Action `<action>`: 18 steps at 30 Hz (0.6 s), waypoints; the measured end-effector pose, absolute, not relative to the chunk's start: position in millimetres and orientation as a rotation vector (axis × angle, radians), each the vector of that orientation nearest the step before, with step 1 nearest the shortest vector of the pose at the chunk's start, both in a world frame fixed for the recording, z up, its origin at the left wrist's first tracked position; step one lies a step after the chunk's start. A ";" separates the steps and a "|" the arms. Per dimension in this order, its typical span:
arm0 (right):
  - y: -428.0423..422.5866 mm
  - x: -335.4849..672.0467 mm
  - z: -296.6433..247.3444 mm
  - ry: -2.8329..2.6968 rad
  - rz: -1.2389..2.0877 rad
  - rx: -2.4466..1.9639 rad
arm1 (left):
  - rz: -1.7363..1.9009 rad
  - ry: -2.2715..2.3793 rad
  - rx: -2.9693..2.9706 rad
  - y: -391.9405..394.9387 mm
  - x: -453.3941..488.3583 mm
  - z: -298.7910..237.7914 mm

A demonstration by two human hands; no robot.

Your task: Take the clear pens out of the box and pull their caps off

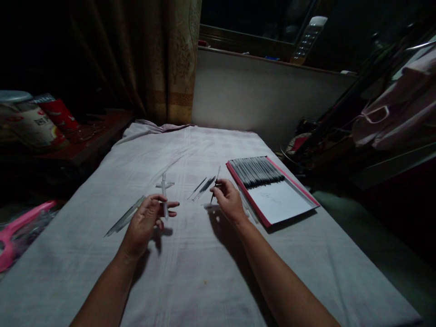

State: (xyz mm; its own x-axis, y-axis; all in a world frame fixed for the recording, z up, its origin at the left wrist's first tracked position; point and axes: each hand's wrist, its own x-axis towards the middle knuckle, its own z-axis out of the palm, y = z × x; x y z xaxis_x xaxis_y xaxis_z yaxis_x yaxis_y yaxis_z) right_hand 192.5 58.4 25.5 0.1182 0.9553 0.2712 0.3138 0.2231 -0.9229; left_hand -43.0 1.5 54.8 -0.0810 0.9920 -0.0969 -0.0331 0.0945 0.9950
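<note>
Pinched between the thumb and fingers of my left hand (147, 217) is a clear pen barrel (165, 206), tilted nearly upright. Some small clear pieces (168, 184) lie just beyond it on the cloth. My right hand (229, 200) grips a thin dark pen refill (213, 196) with a pale upper end. Several loose refills (203, 187) rest on the cloth between my hands. A bundle of clear tubes (125, 218) lies left of my left hand. To the right, a shallow pink-edged box (267, 208) holds a row of dark-tipped pens (257, 170).
A pale checked cloth (190, 281) covers the table. More clear tubes (251, 211) lie beside the box. At the left are a dark side table (98, 136) with jars (37, 122) and a pink handle (23, 222). A bottle (308, 41) stands on the windowsill.
</note>
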 end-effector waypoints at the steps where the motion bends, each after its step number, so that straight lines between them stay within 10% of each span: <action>1: 50.3 191.5 21.1 -1.283 0.845 -1.260 | 1.175 1.285 1.073 0.1 -38.4 53.0; 18: 28.5 195.6 22.8 -0.779 0.974 -1.031 | 0.759 1.325 1.627 -6.0 -17.9 13.7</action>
State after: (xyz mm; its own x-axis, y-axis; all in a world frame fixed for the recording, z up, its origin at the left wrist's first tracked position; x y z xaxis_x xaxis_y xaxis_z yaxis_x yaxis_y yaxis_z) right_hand 195.6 28.5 22.8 0.3777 0.9225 0.0793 -0.2797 0.1953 -0.9400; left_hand -17.9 -6.0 13.7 0.2445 0.9672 -0.0688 0.4295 -0.0444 0.9020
